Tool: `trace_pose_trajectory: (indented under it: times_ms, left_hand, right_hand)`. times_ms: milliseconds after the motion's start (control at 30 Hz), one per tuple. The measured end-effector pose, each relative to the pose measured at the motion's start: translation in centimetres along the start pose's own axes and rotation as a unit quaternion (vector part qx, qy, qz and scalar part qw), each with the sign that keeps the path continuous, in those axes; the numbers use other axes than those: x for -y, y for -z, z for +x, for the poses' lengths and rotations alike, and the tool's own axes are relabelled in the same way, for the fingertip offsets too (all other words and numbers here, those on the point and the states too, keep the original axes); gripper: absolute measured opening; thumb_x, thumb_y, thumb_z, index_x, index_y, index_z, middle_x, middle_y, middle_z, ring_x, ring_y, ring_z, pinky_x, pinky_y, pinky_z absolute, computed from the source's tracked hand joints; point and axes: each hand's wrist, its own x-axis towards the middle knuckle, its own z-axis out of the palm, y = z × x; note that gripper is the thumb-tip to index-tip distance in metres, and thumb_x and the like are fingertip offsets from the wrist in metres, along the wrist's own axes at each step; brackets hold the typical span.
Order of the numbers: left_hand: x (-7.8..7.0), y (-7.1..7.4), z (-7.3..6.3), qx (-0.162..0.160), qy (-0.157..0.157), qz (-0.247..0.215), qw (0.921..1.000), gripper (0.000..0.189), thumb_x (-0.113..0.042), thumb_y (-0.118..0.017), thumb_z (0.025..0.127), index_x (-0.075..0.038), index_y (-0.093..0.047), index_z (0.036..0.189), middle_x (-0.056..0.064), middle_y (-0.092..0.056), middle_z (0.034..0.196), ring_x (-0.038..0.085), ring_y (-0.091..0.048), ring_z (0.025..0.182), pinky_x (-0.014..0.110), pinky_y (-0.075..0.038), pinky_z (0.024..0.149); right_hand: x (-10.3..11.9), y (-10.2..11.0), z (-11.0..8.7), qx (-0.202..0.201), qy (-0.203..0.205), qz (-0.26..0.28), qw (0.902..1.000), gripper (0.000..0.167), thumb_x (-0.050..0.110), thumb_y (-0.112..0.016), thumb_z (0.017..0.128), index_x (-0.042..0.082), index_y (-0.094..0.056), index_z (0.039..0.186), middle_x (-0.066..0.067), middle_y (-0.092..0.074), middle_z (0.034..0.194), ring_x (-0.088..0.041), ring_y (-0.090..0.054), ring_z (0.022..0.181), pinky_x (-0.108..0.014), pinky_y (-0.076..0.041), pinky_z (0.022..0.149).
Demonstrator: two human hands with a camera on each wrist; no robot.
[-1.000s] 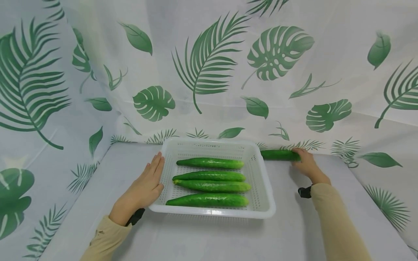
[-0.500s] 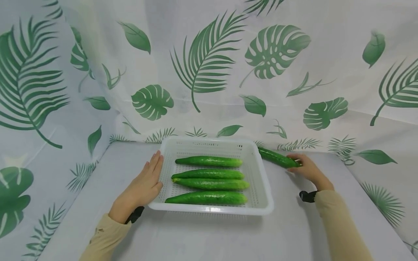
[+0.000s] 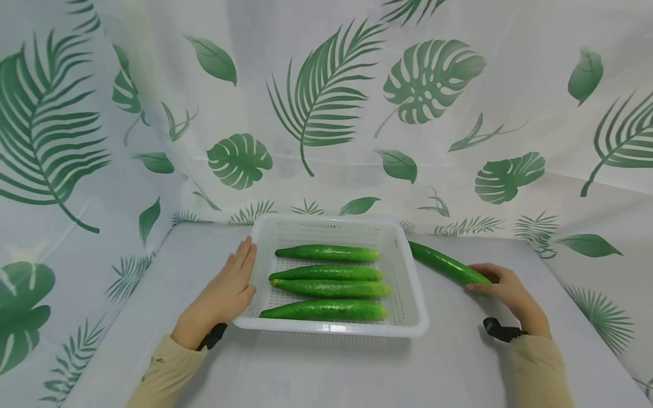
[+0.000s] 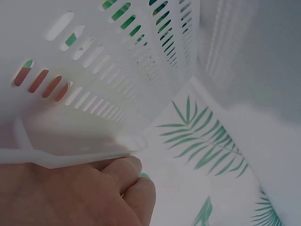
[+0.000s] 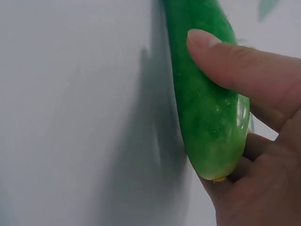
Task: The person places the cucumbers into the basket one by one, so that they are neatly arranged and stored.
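In the head view a white slotted plastic basket (image 3: 331,327) holds several green cucumbers lying crosswise. My left hand (image 3: 224,286) rests against the basket's left side, fingers straight along the rim. In the left wrist view that hand (image 4: 89,193) is right at the rim, beside the slotted wall (image 4: 94,61). To the right of the basket, another cucumber (image 3: 444,262) slants back toward the basket's right wall. My right hand (image 3: 510,289) pinches its near end. The right wrist view shows the thumb across this cucumber (image 5: 207,117), with fingers behind it, partly hidden.
The basket and cucumbers are on a table with a pale cover (image 3: 316,374). A leaf-patterned curtain (image 3: 336,187) hangs behind the table and along its left side. Black straps are on both wrists.
My right hand has drawn the loose cucumber's near end rightward and toward me, turning it from nearly level to slanted. My left hand and the basket have stayed in place.
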Motion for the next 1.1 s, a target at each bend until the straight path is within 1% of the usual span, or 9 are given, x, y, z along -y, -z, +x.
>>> trace_pose_trajectory:
  times_ms: [100,167,300,367,533,667,800,967,1100]
  left_hand:
    - [0.1,0.0,0.1,0.002,0.002,0.003,1.0,0.073,-0.007,-0.043,0.095,0.013,-0.005,0.153,0.026,0.004,0.163,0.038,0.0,0.15,0.057,-0.01,0.119]
    - [0.1,0.0,0.1,0.003,0.003,0.002,1.0,0.073,-0.007,-0.043,0.095,0.013,-0.005,0.153,0.026,0.004,0.163,0.038,0.0,0.15,0.057,-0.01,0.119]
    - [0.1,0.1,0.1,0.0,0.002,0.0,1.0,0.072,-0.006,-0.043,0.094,0.013,-0.005,0.153,0.027,0.003,0.162,0.04,-0.002,0.15,0.057,-0.01,0.119]
    - [0.1,0.1,0.0,0.002,0.005,0.0,1.0,0.073,-0.006,-0.043,0.094,0.013,-0.005,0.153,0.026,0.004,0.163,0.04,-0.001,0.15,0.057,-0.009,0.119]
    - [0.2,0.0,0.1,0.004,0.005,0.001,1.0,0.073,-0.007,-0.043,0.094,0.012,-0.004,0.154,0.025,0.004,0.163,0.038,0.0,0.15,0.056,-0.009,0.119]
    - [0.3,-0.1,0.1,0.005,0.005,0.0,1.0,0.074,-0.007,-0.043,0.094,0.012,-0.004,0.154,0.025,0.005,0.163,0.038,0.0,0.15,0.056,-0.009,0.119]
    - [0.2,-0.1,0.1,0.008,0.009,-0.001,0.9999,0.074,-0.007,-0.042,0.094,0.012,-0.003,0.154,0.024,0.005,0.163,0.038,0.001,0.15,0.056,-0.008,0.119]
    - [0.1,0.0,0.1,0.008,0.008,-0.001,0.9999,0.073,-0.007,-0.042,0.094,0.012,-0.003,0.154,0.024,0.005,0.163,0.038,0.0,0.15,0.056,-0.009,0.119]
    - [0.1,-0.1,0.2,0.007,0.007,-0.004,0.9999,0.073,-0.006,-0.042,0.094,0.011,-0.003,0.154,0.025,0.005,0.163,0.038,0.001,0.15,0.056,-0.009,0.119]
  right_hand:
    - [-0.6,0.3,-1.3,-0.008,-0.003,0.025,0.9996,0.066,0.03,-0.075,0.089,-0.004,-0.051,0.14,-0.019,-0.054,0.134,-0.002,-0.049,0.102,-0.024,-0.045,0.079]
    - [-1.0,0.5,-2.1,-0.014,-0.007,0.035,0.9993,0.066,0.03,-0.076,0.089,-0.003,-0.051,0.14,-0.008,-0.056,0.13,0.005,-0.048,0.099,-0.019,-0.045,0.077]
    - [-1.7,0.5,-3.2,-0.017,-0.036,0.06,0.9974,0.068,0.033,-0.075,0.089,-0.001,-0.049,0.142,0.007,-0.051,0.127,0.004,-0.045,0.101,-0.024,-0.042,0.08]
    - [-1.9,0.4,-3.6,-0.016,-0.054,0.069,0.996,0.07,0.035,-0.075,0.089,0.001,-0.048,0.145,0.003,-0.05,0.13,-0.001,-0.044,0.105,-0.027,-0.041,0.083]
    - [-2.2,0.1,-4.0,-0.007,-0.07,0.08,0.9943,0.074,0.038,-0.072,0.09,0.003,-0.043,0.149,-0.023,-0.037,0.149,-0.022,-0.041,0.118,-0.037,-0.039,0.089]
    - [-2.2,0.1,-3.9,-0.004,-0.075,0.091,0.993,0.076,0.039,-0.071,0.091,0.003,-0.04,0.151,-0.029,-0.028,0.153,-0.032,-0.036,0.124,-0.048,-0.037,0.094]
    - [-2.1,0.1,-3.9,-0.013,-0.084,0.092,0.9922,0.076,0.04,-0.072,0.09,0.005,-0.043,0.15,-0.027,-0.031,0.152,-0.028,-0.037,0.123,-0.046,-0.037,0.094]
    - [-2.2,0.1,-4.0,-0.036,-0.079,0.09,0.9922,0.073,0.041,-0.073,0.089,0.006,-0.047,0.148,-0.021,-0.039,0.147,-0.023,-0.039,0.117,-0.036,-0.037,0.087]
    - [-2.3,0.2,-4.0,-0.058,-0.077,0.094,0.9908,0.07,0.042,-0.072,0.089,0.008,-0.05,0.147,0.003,-0.049,0.133,-0.017,-0.041,0.112,-0.023,-0.039,0.08]
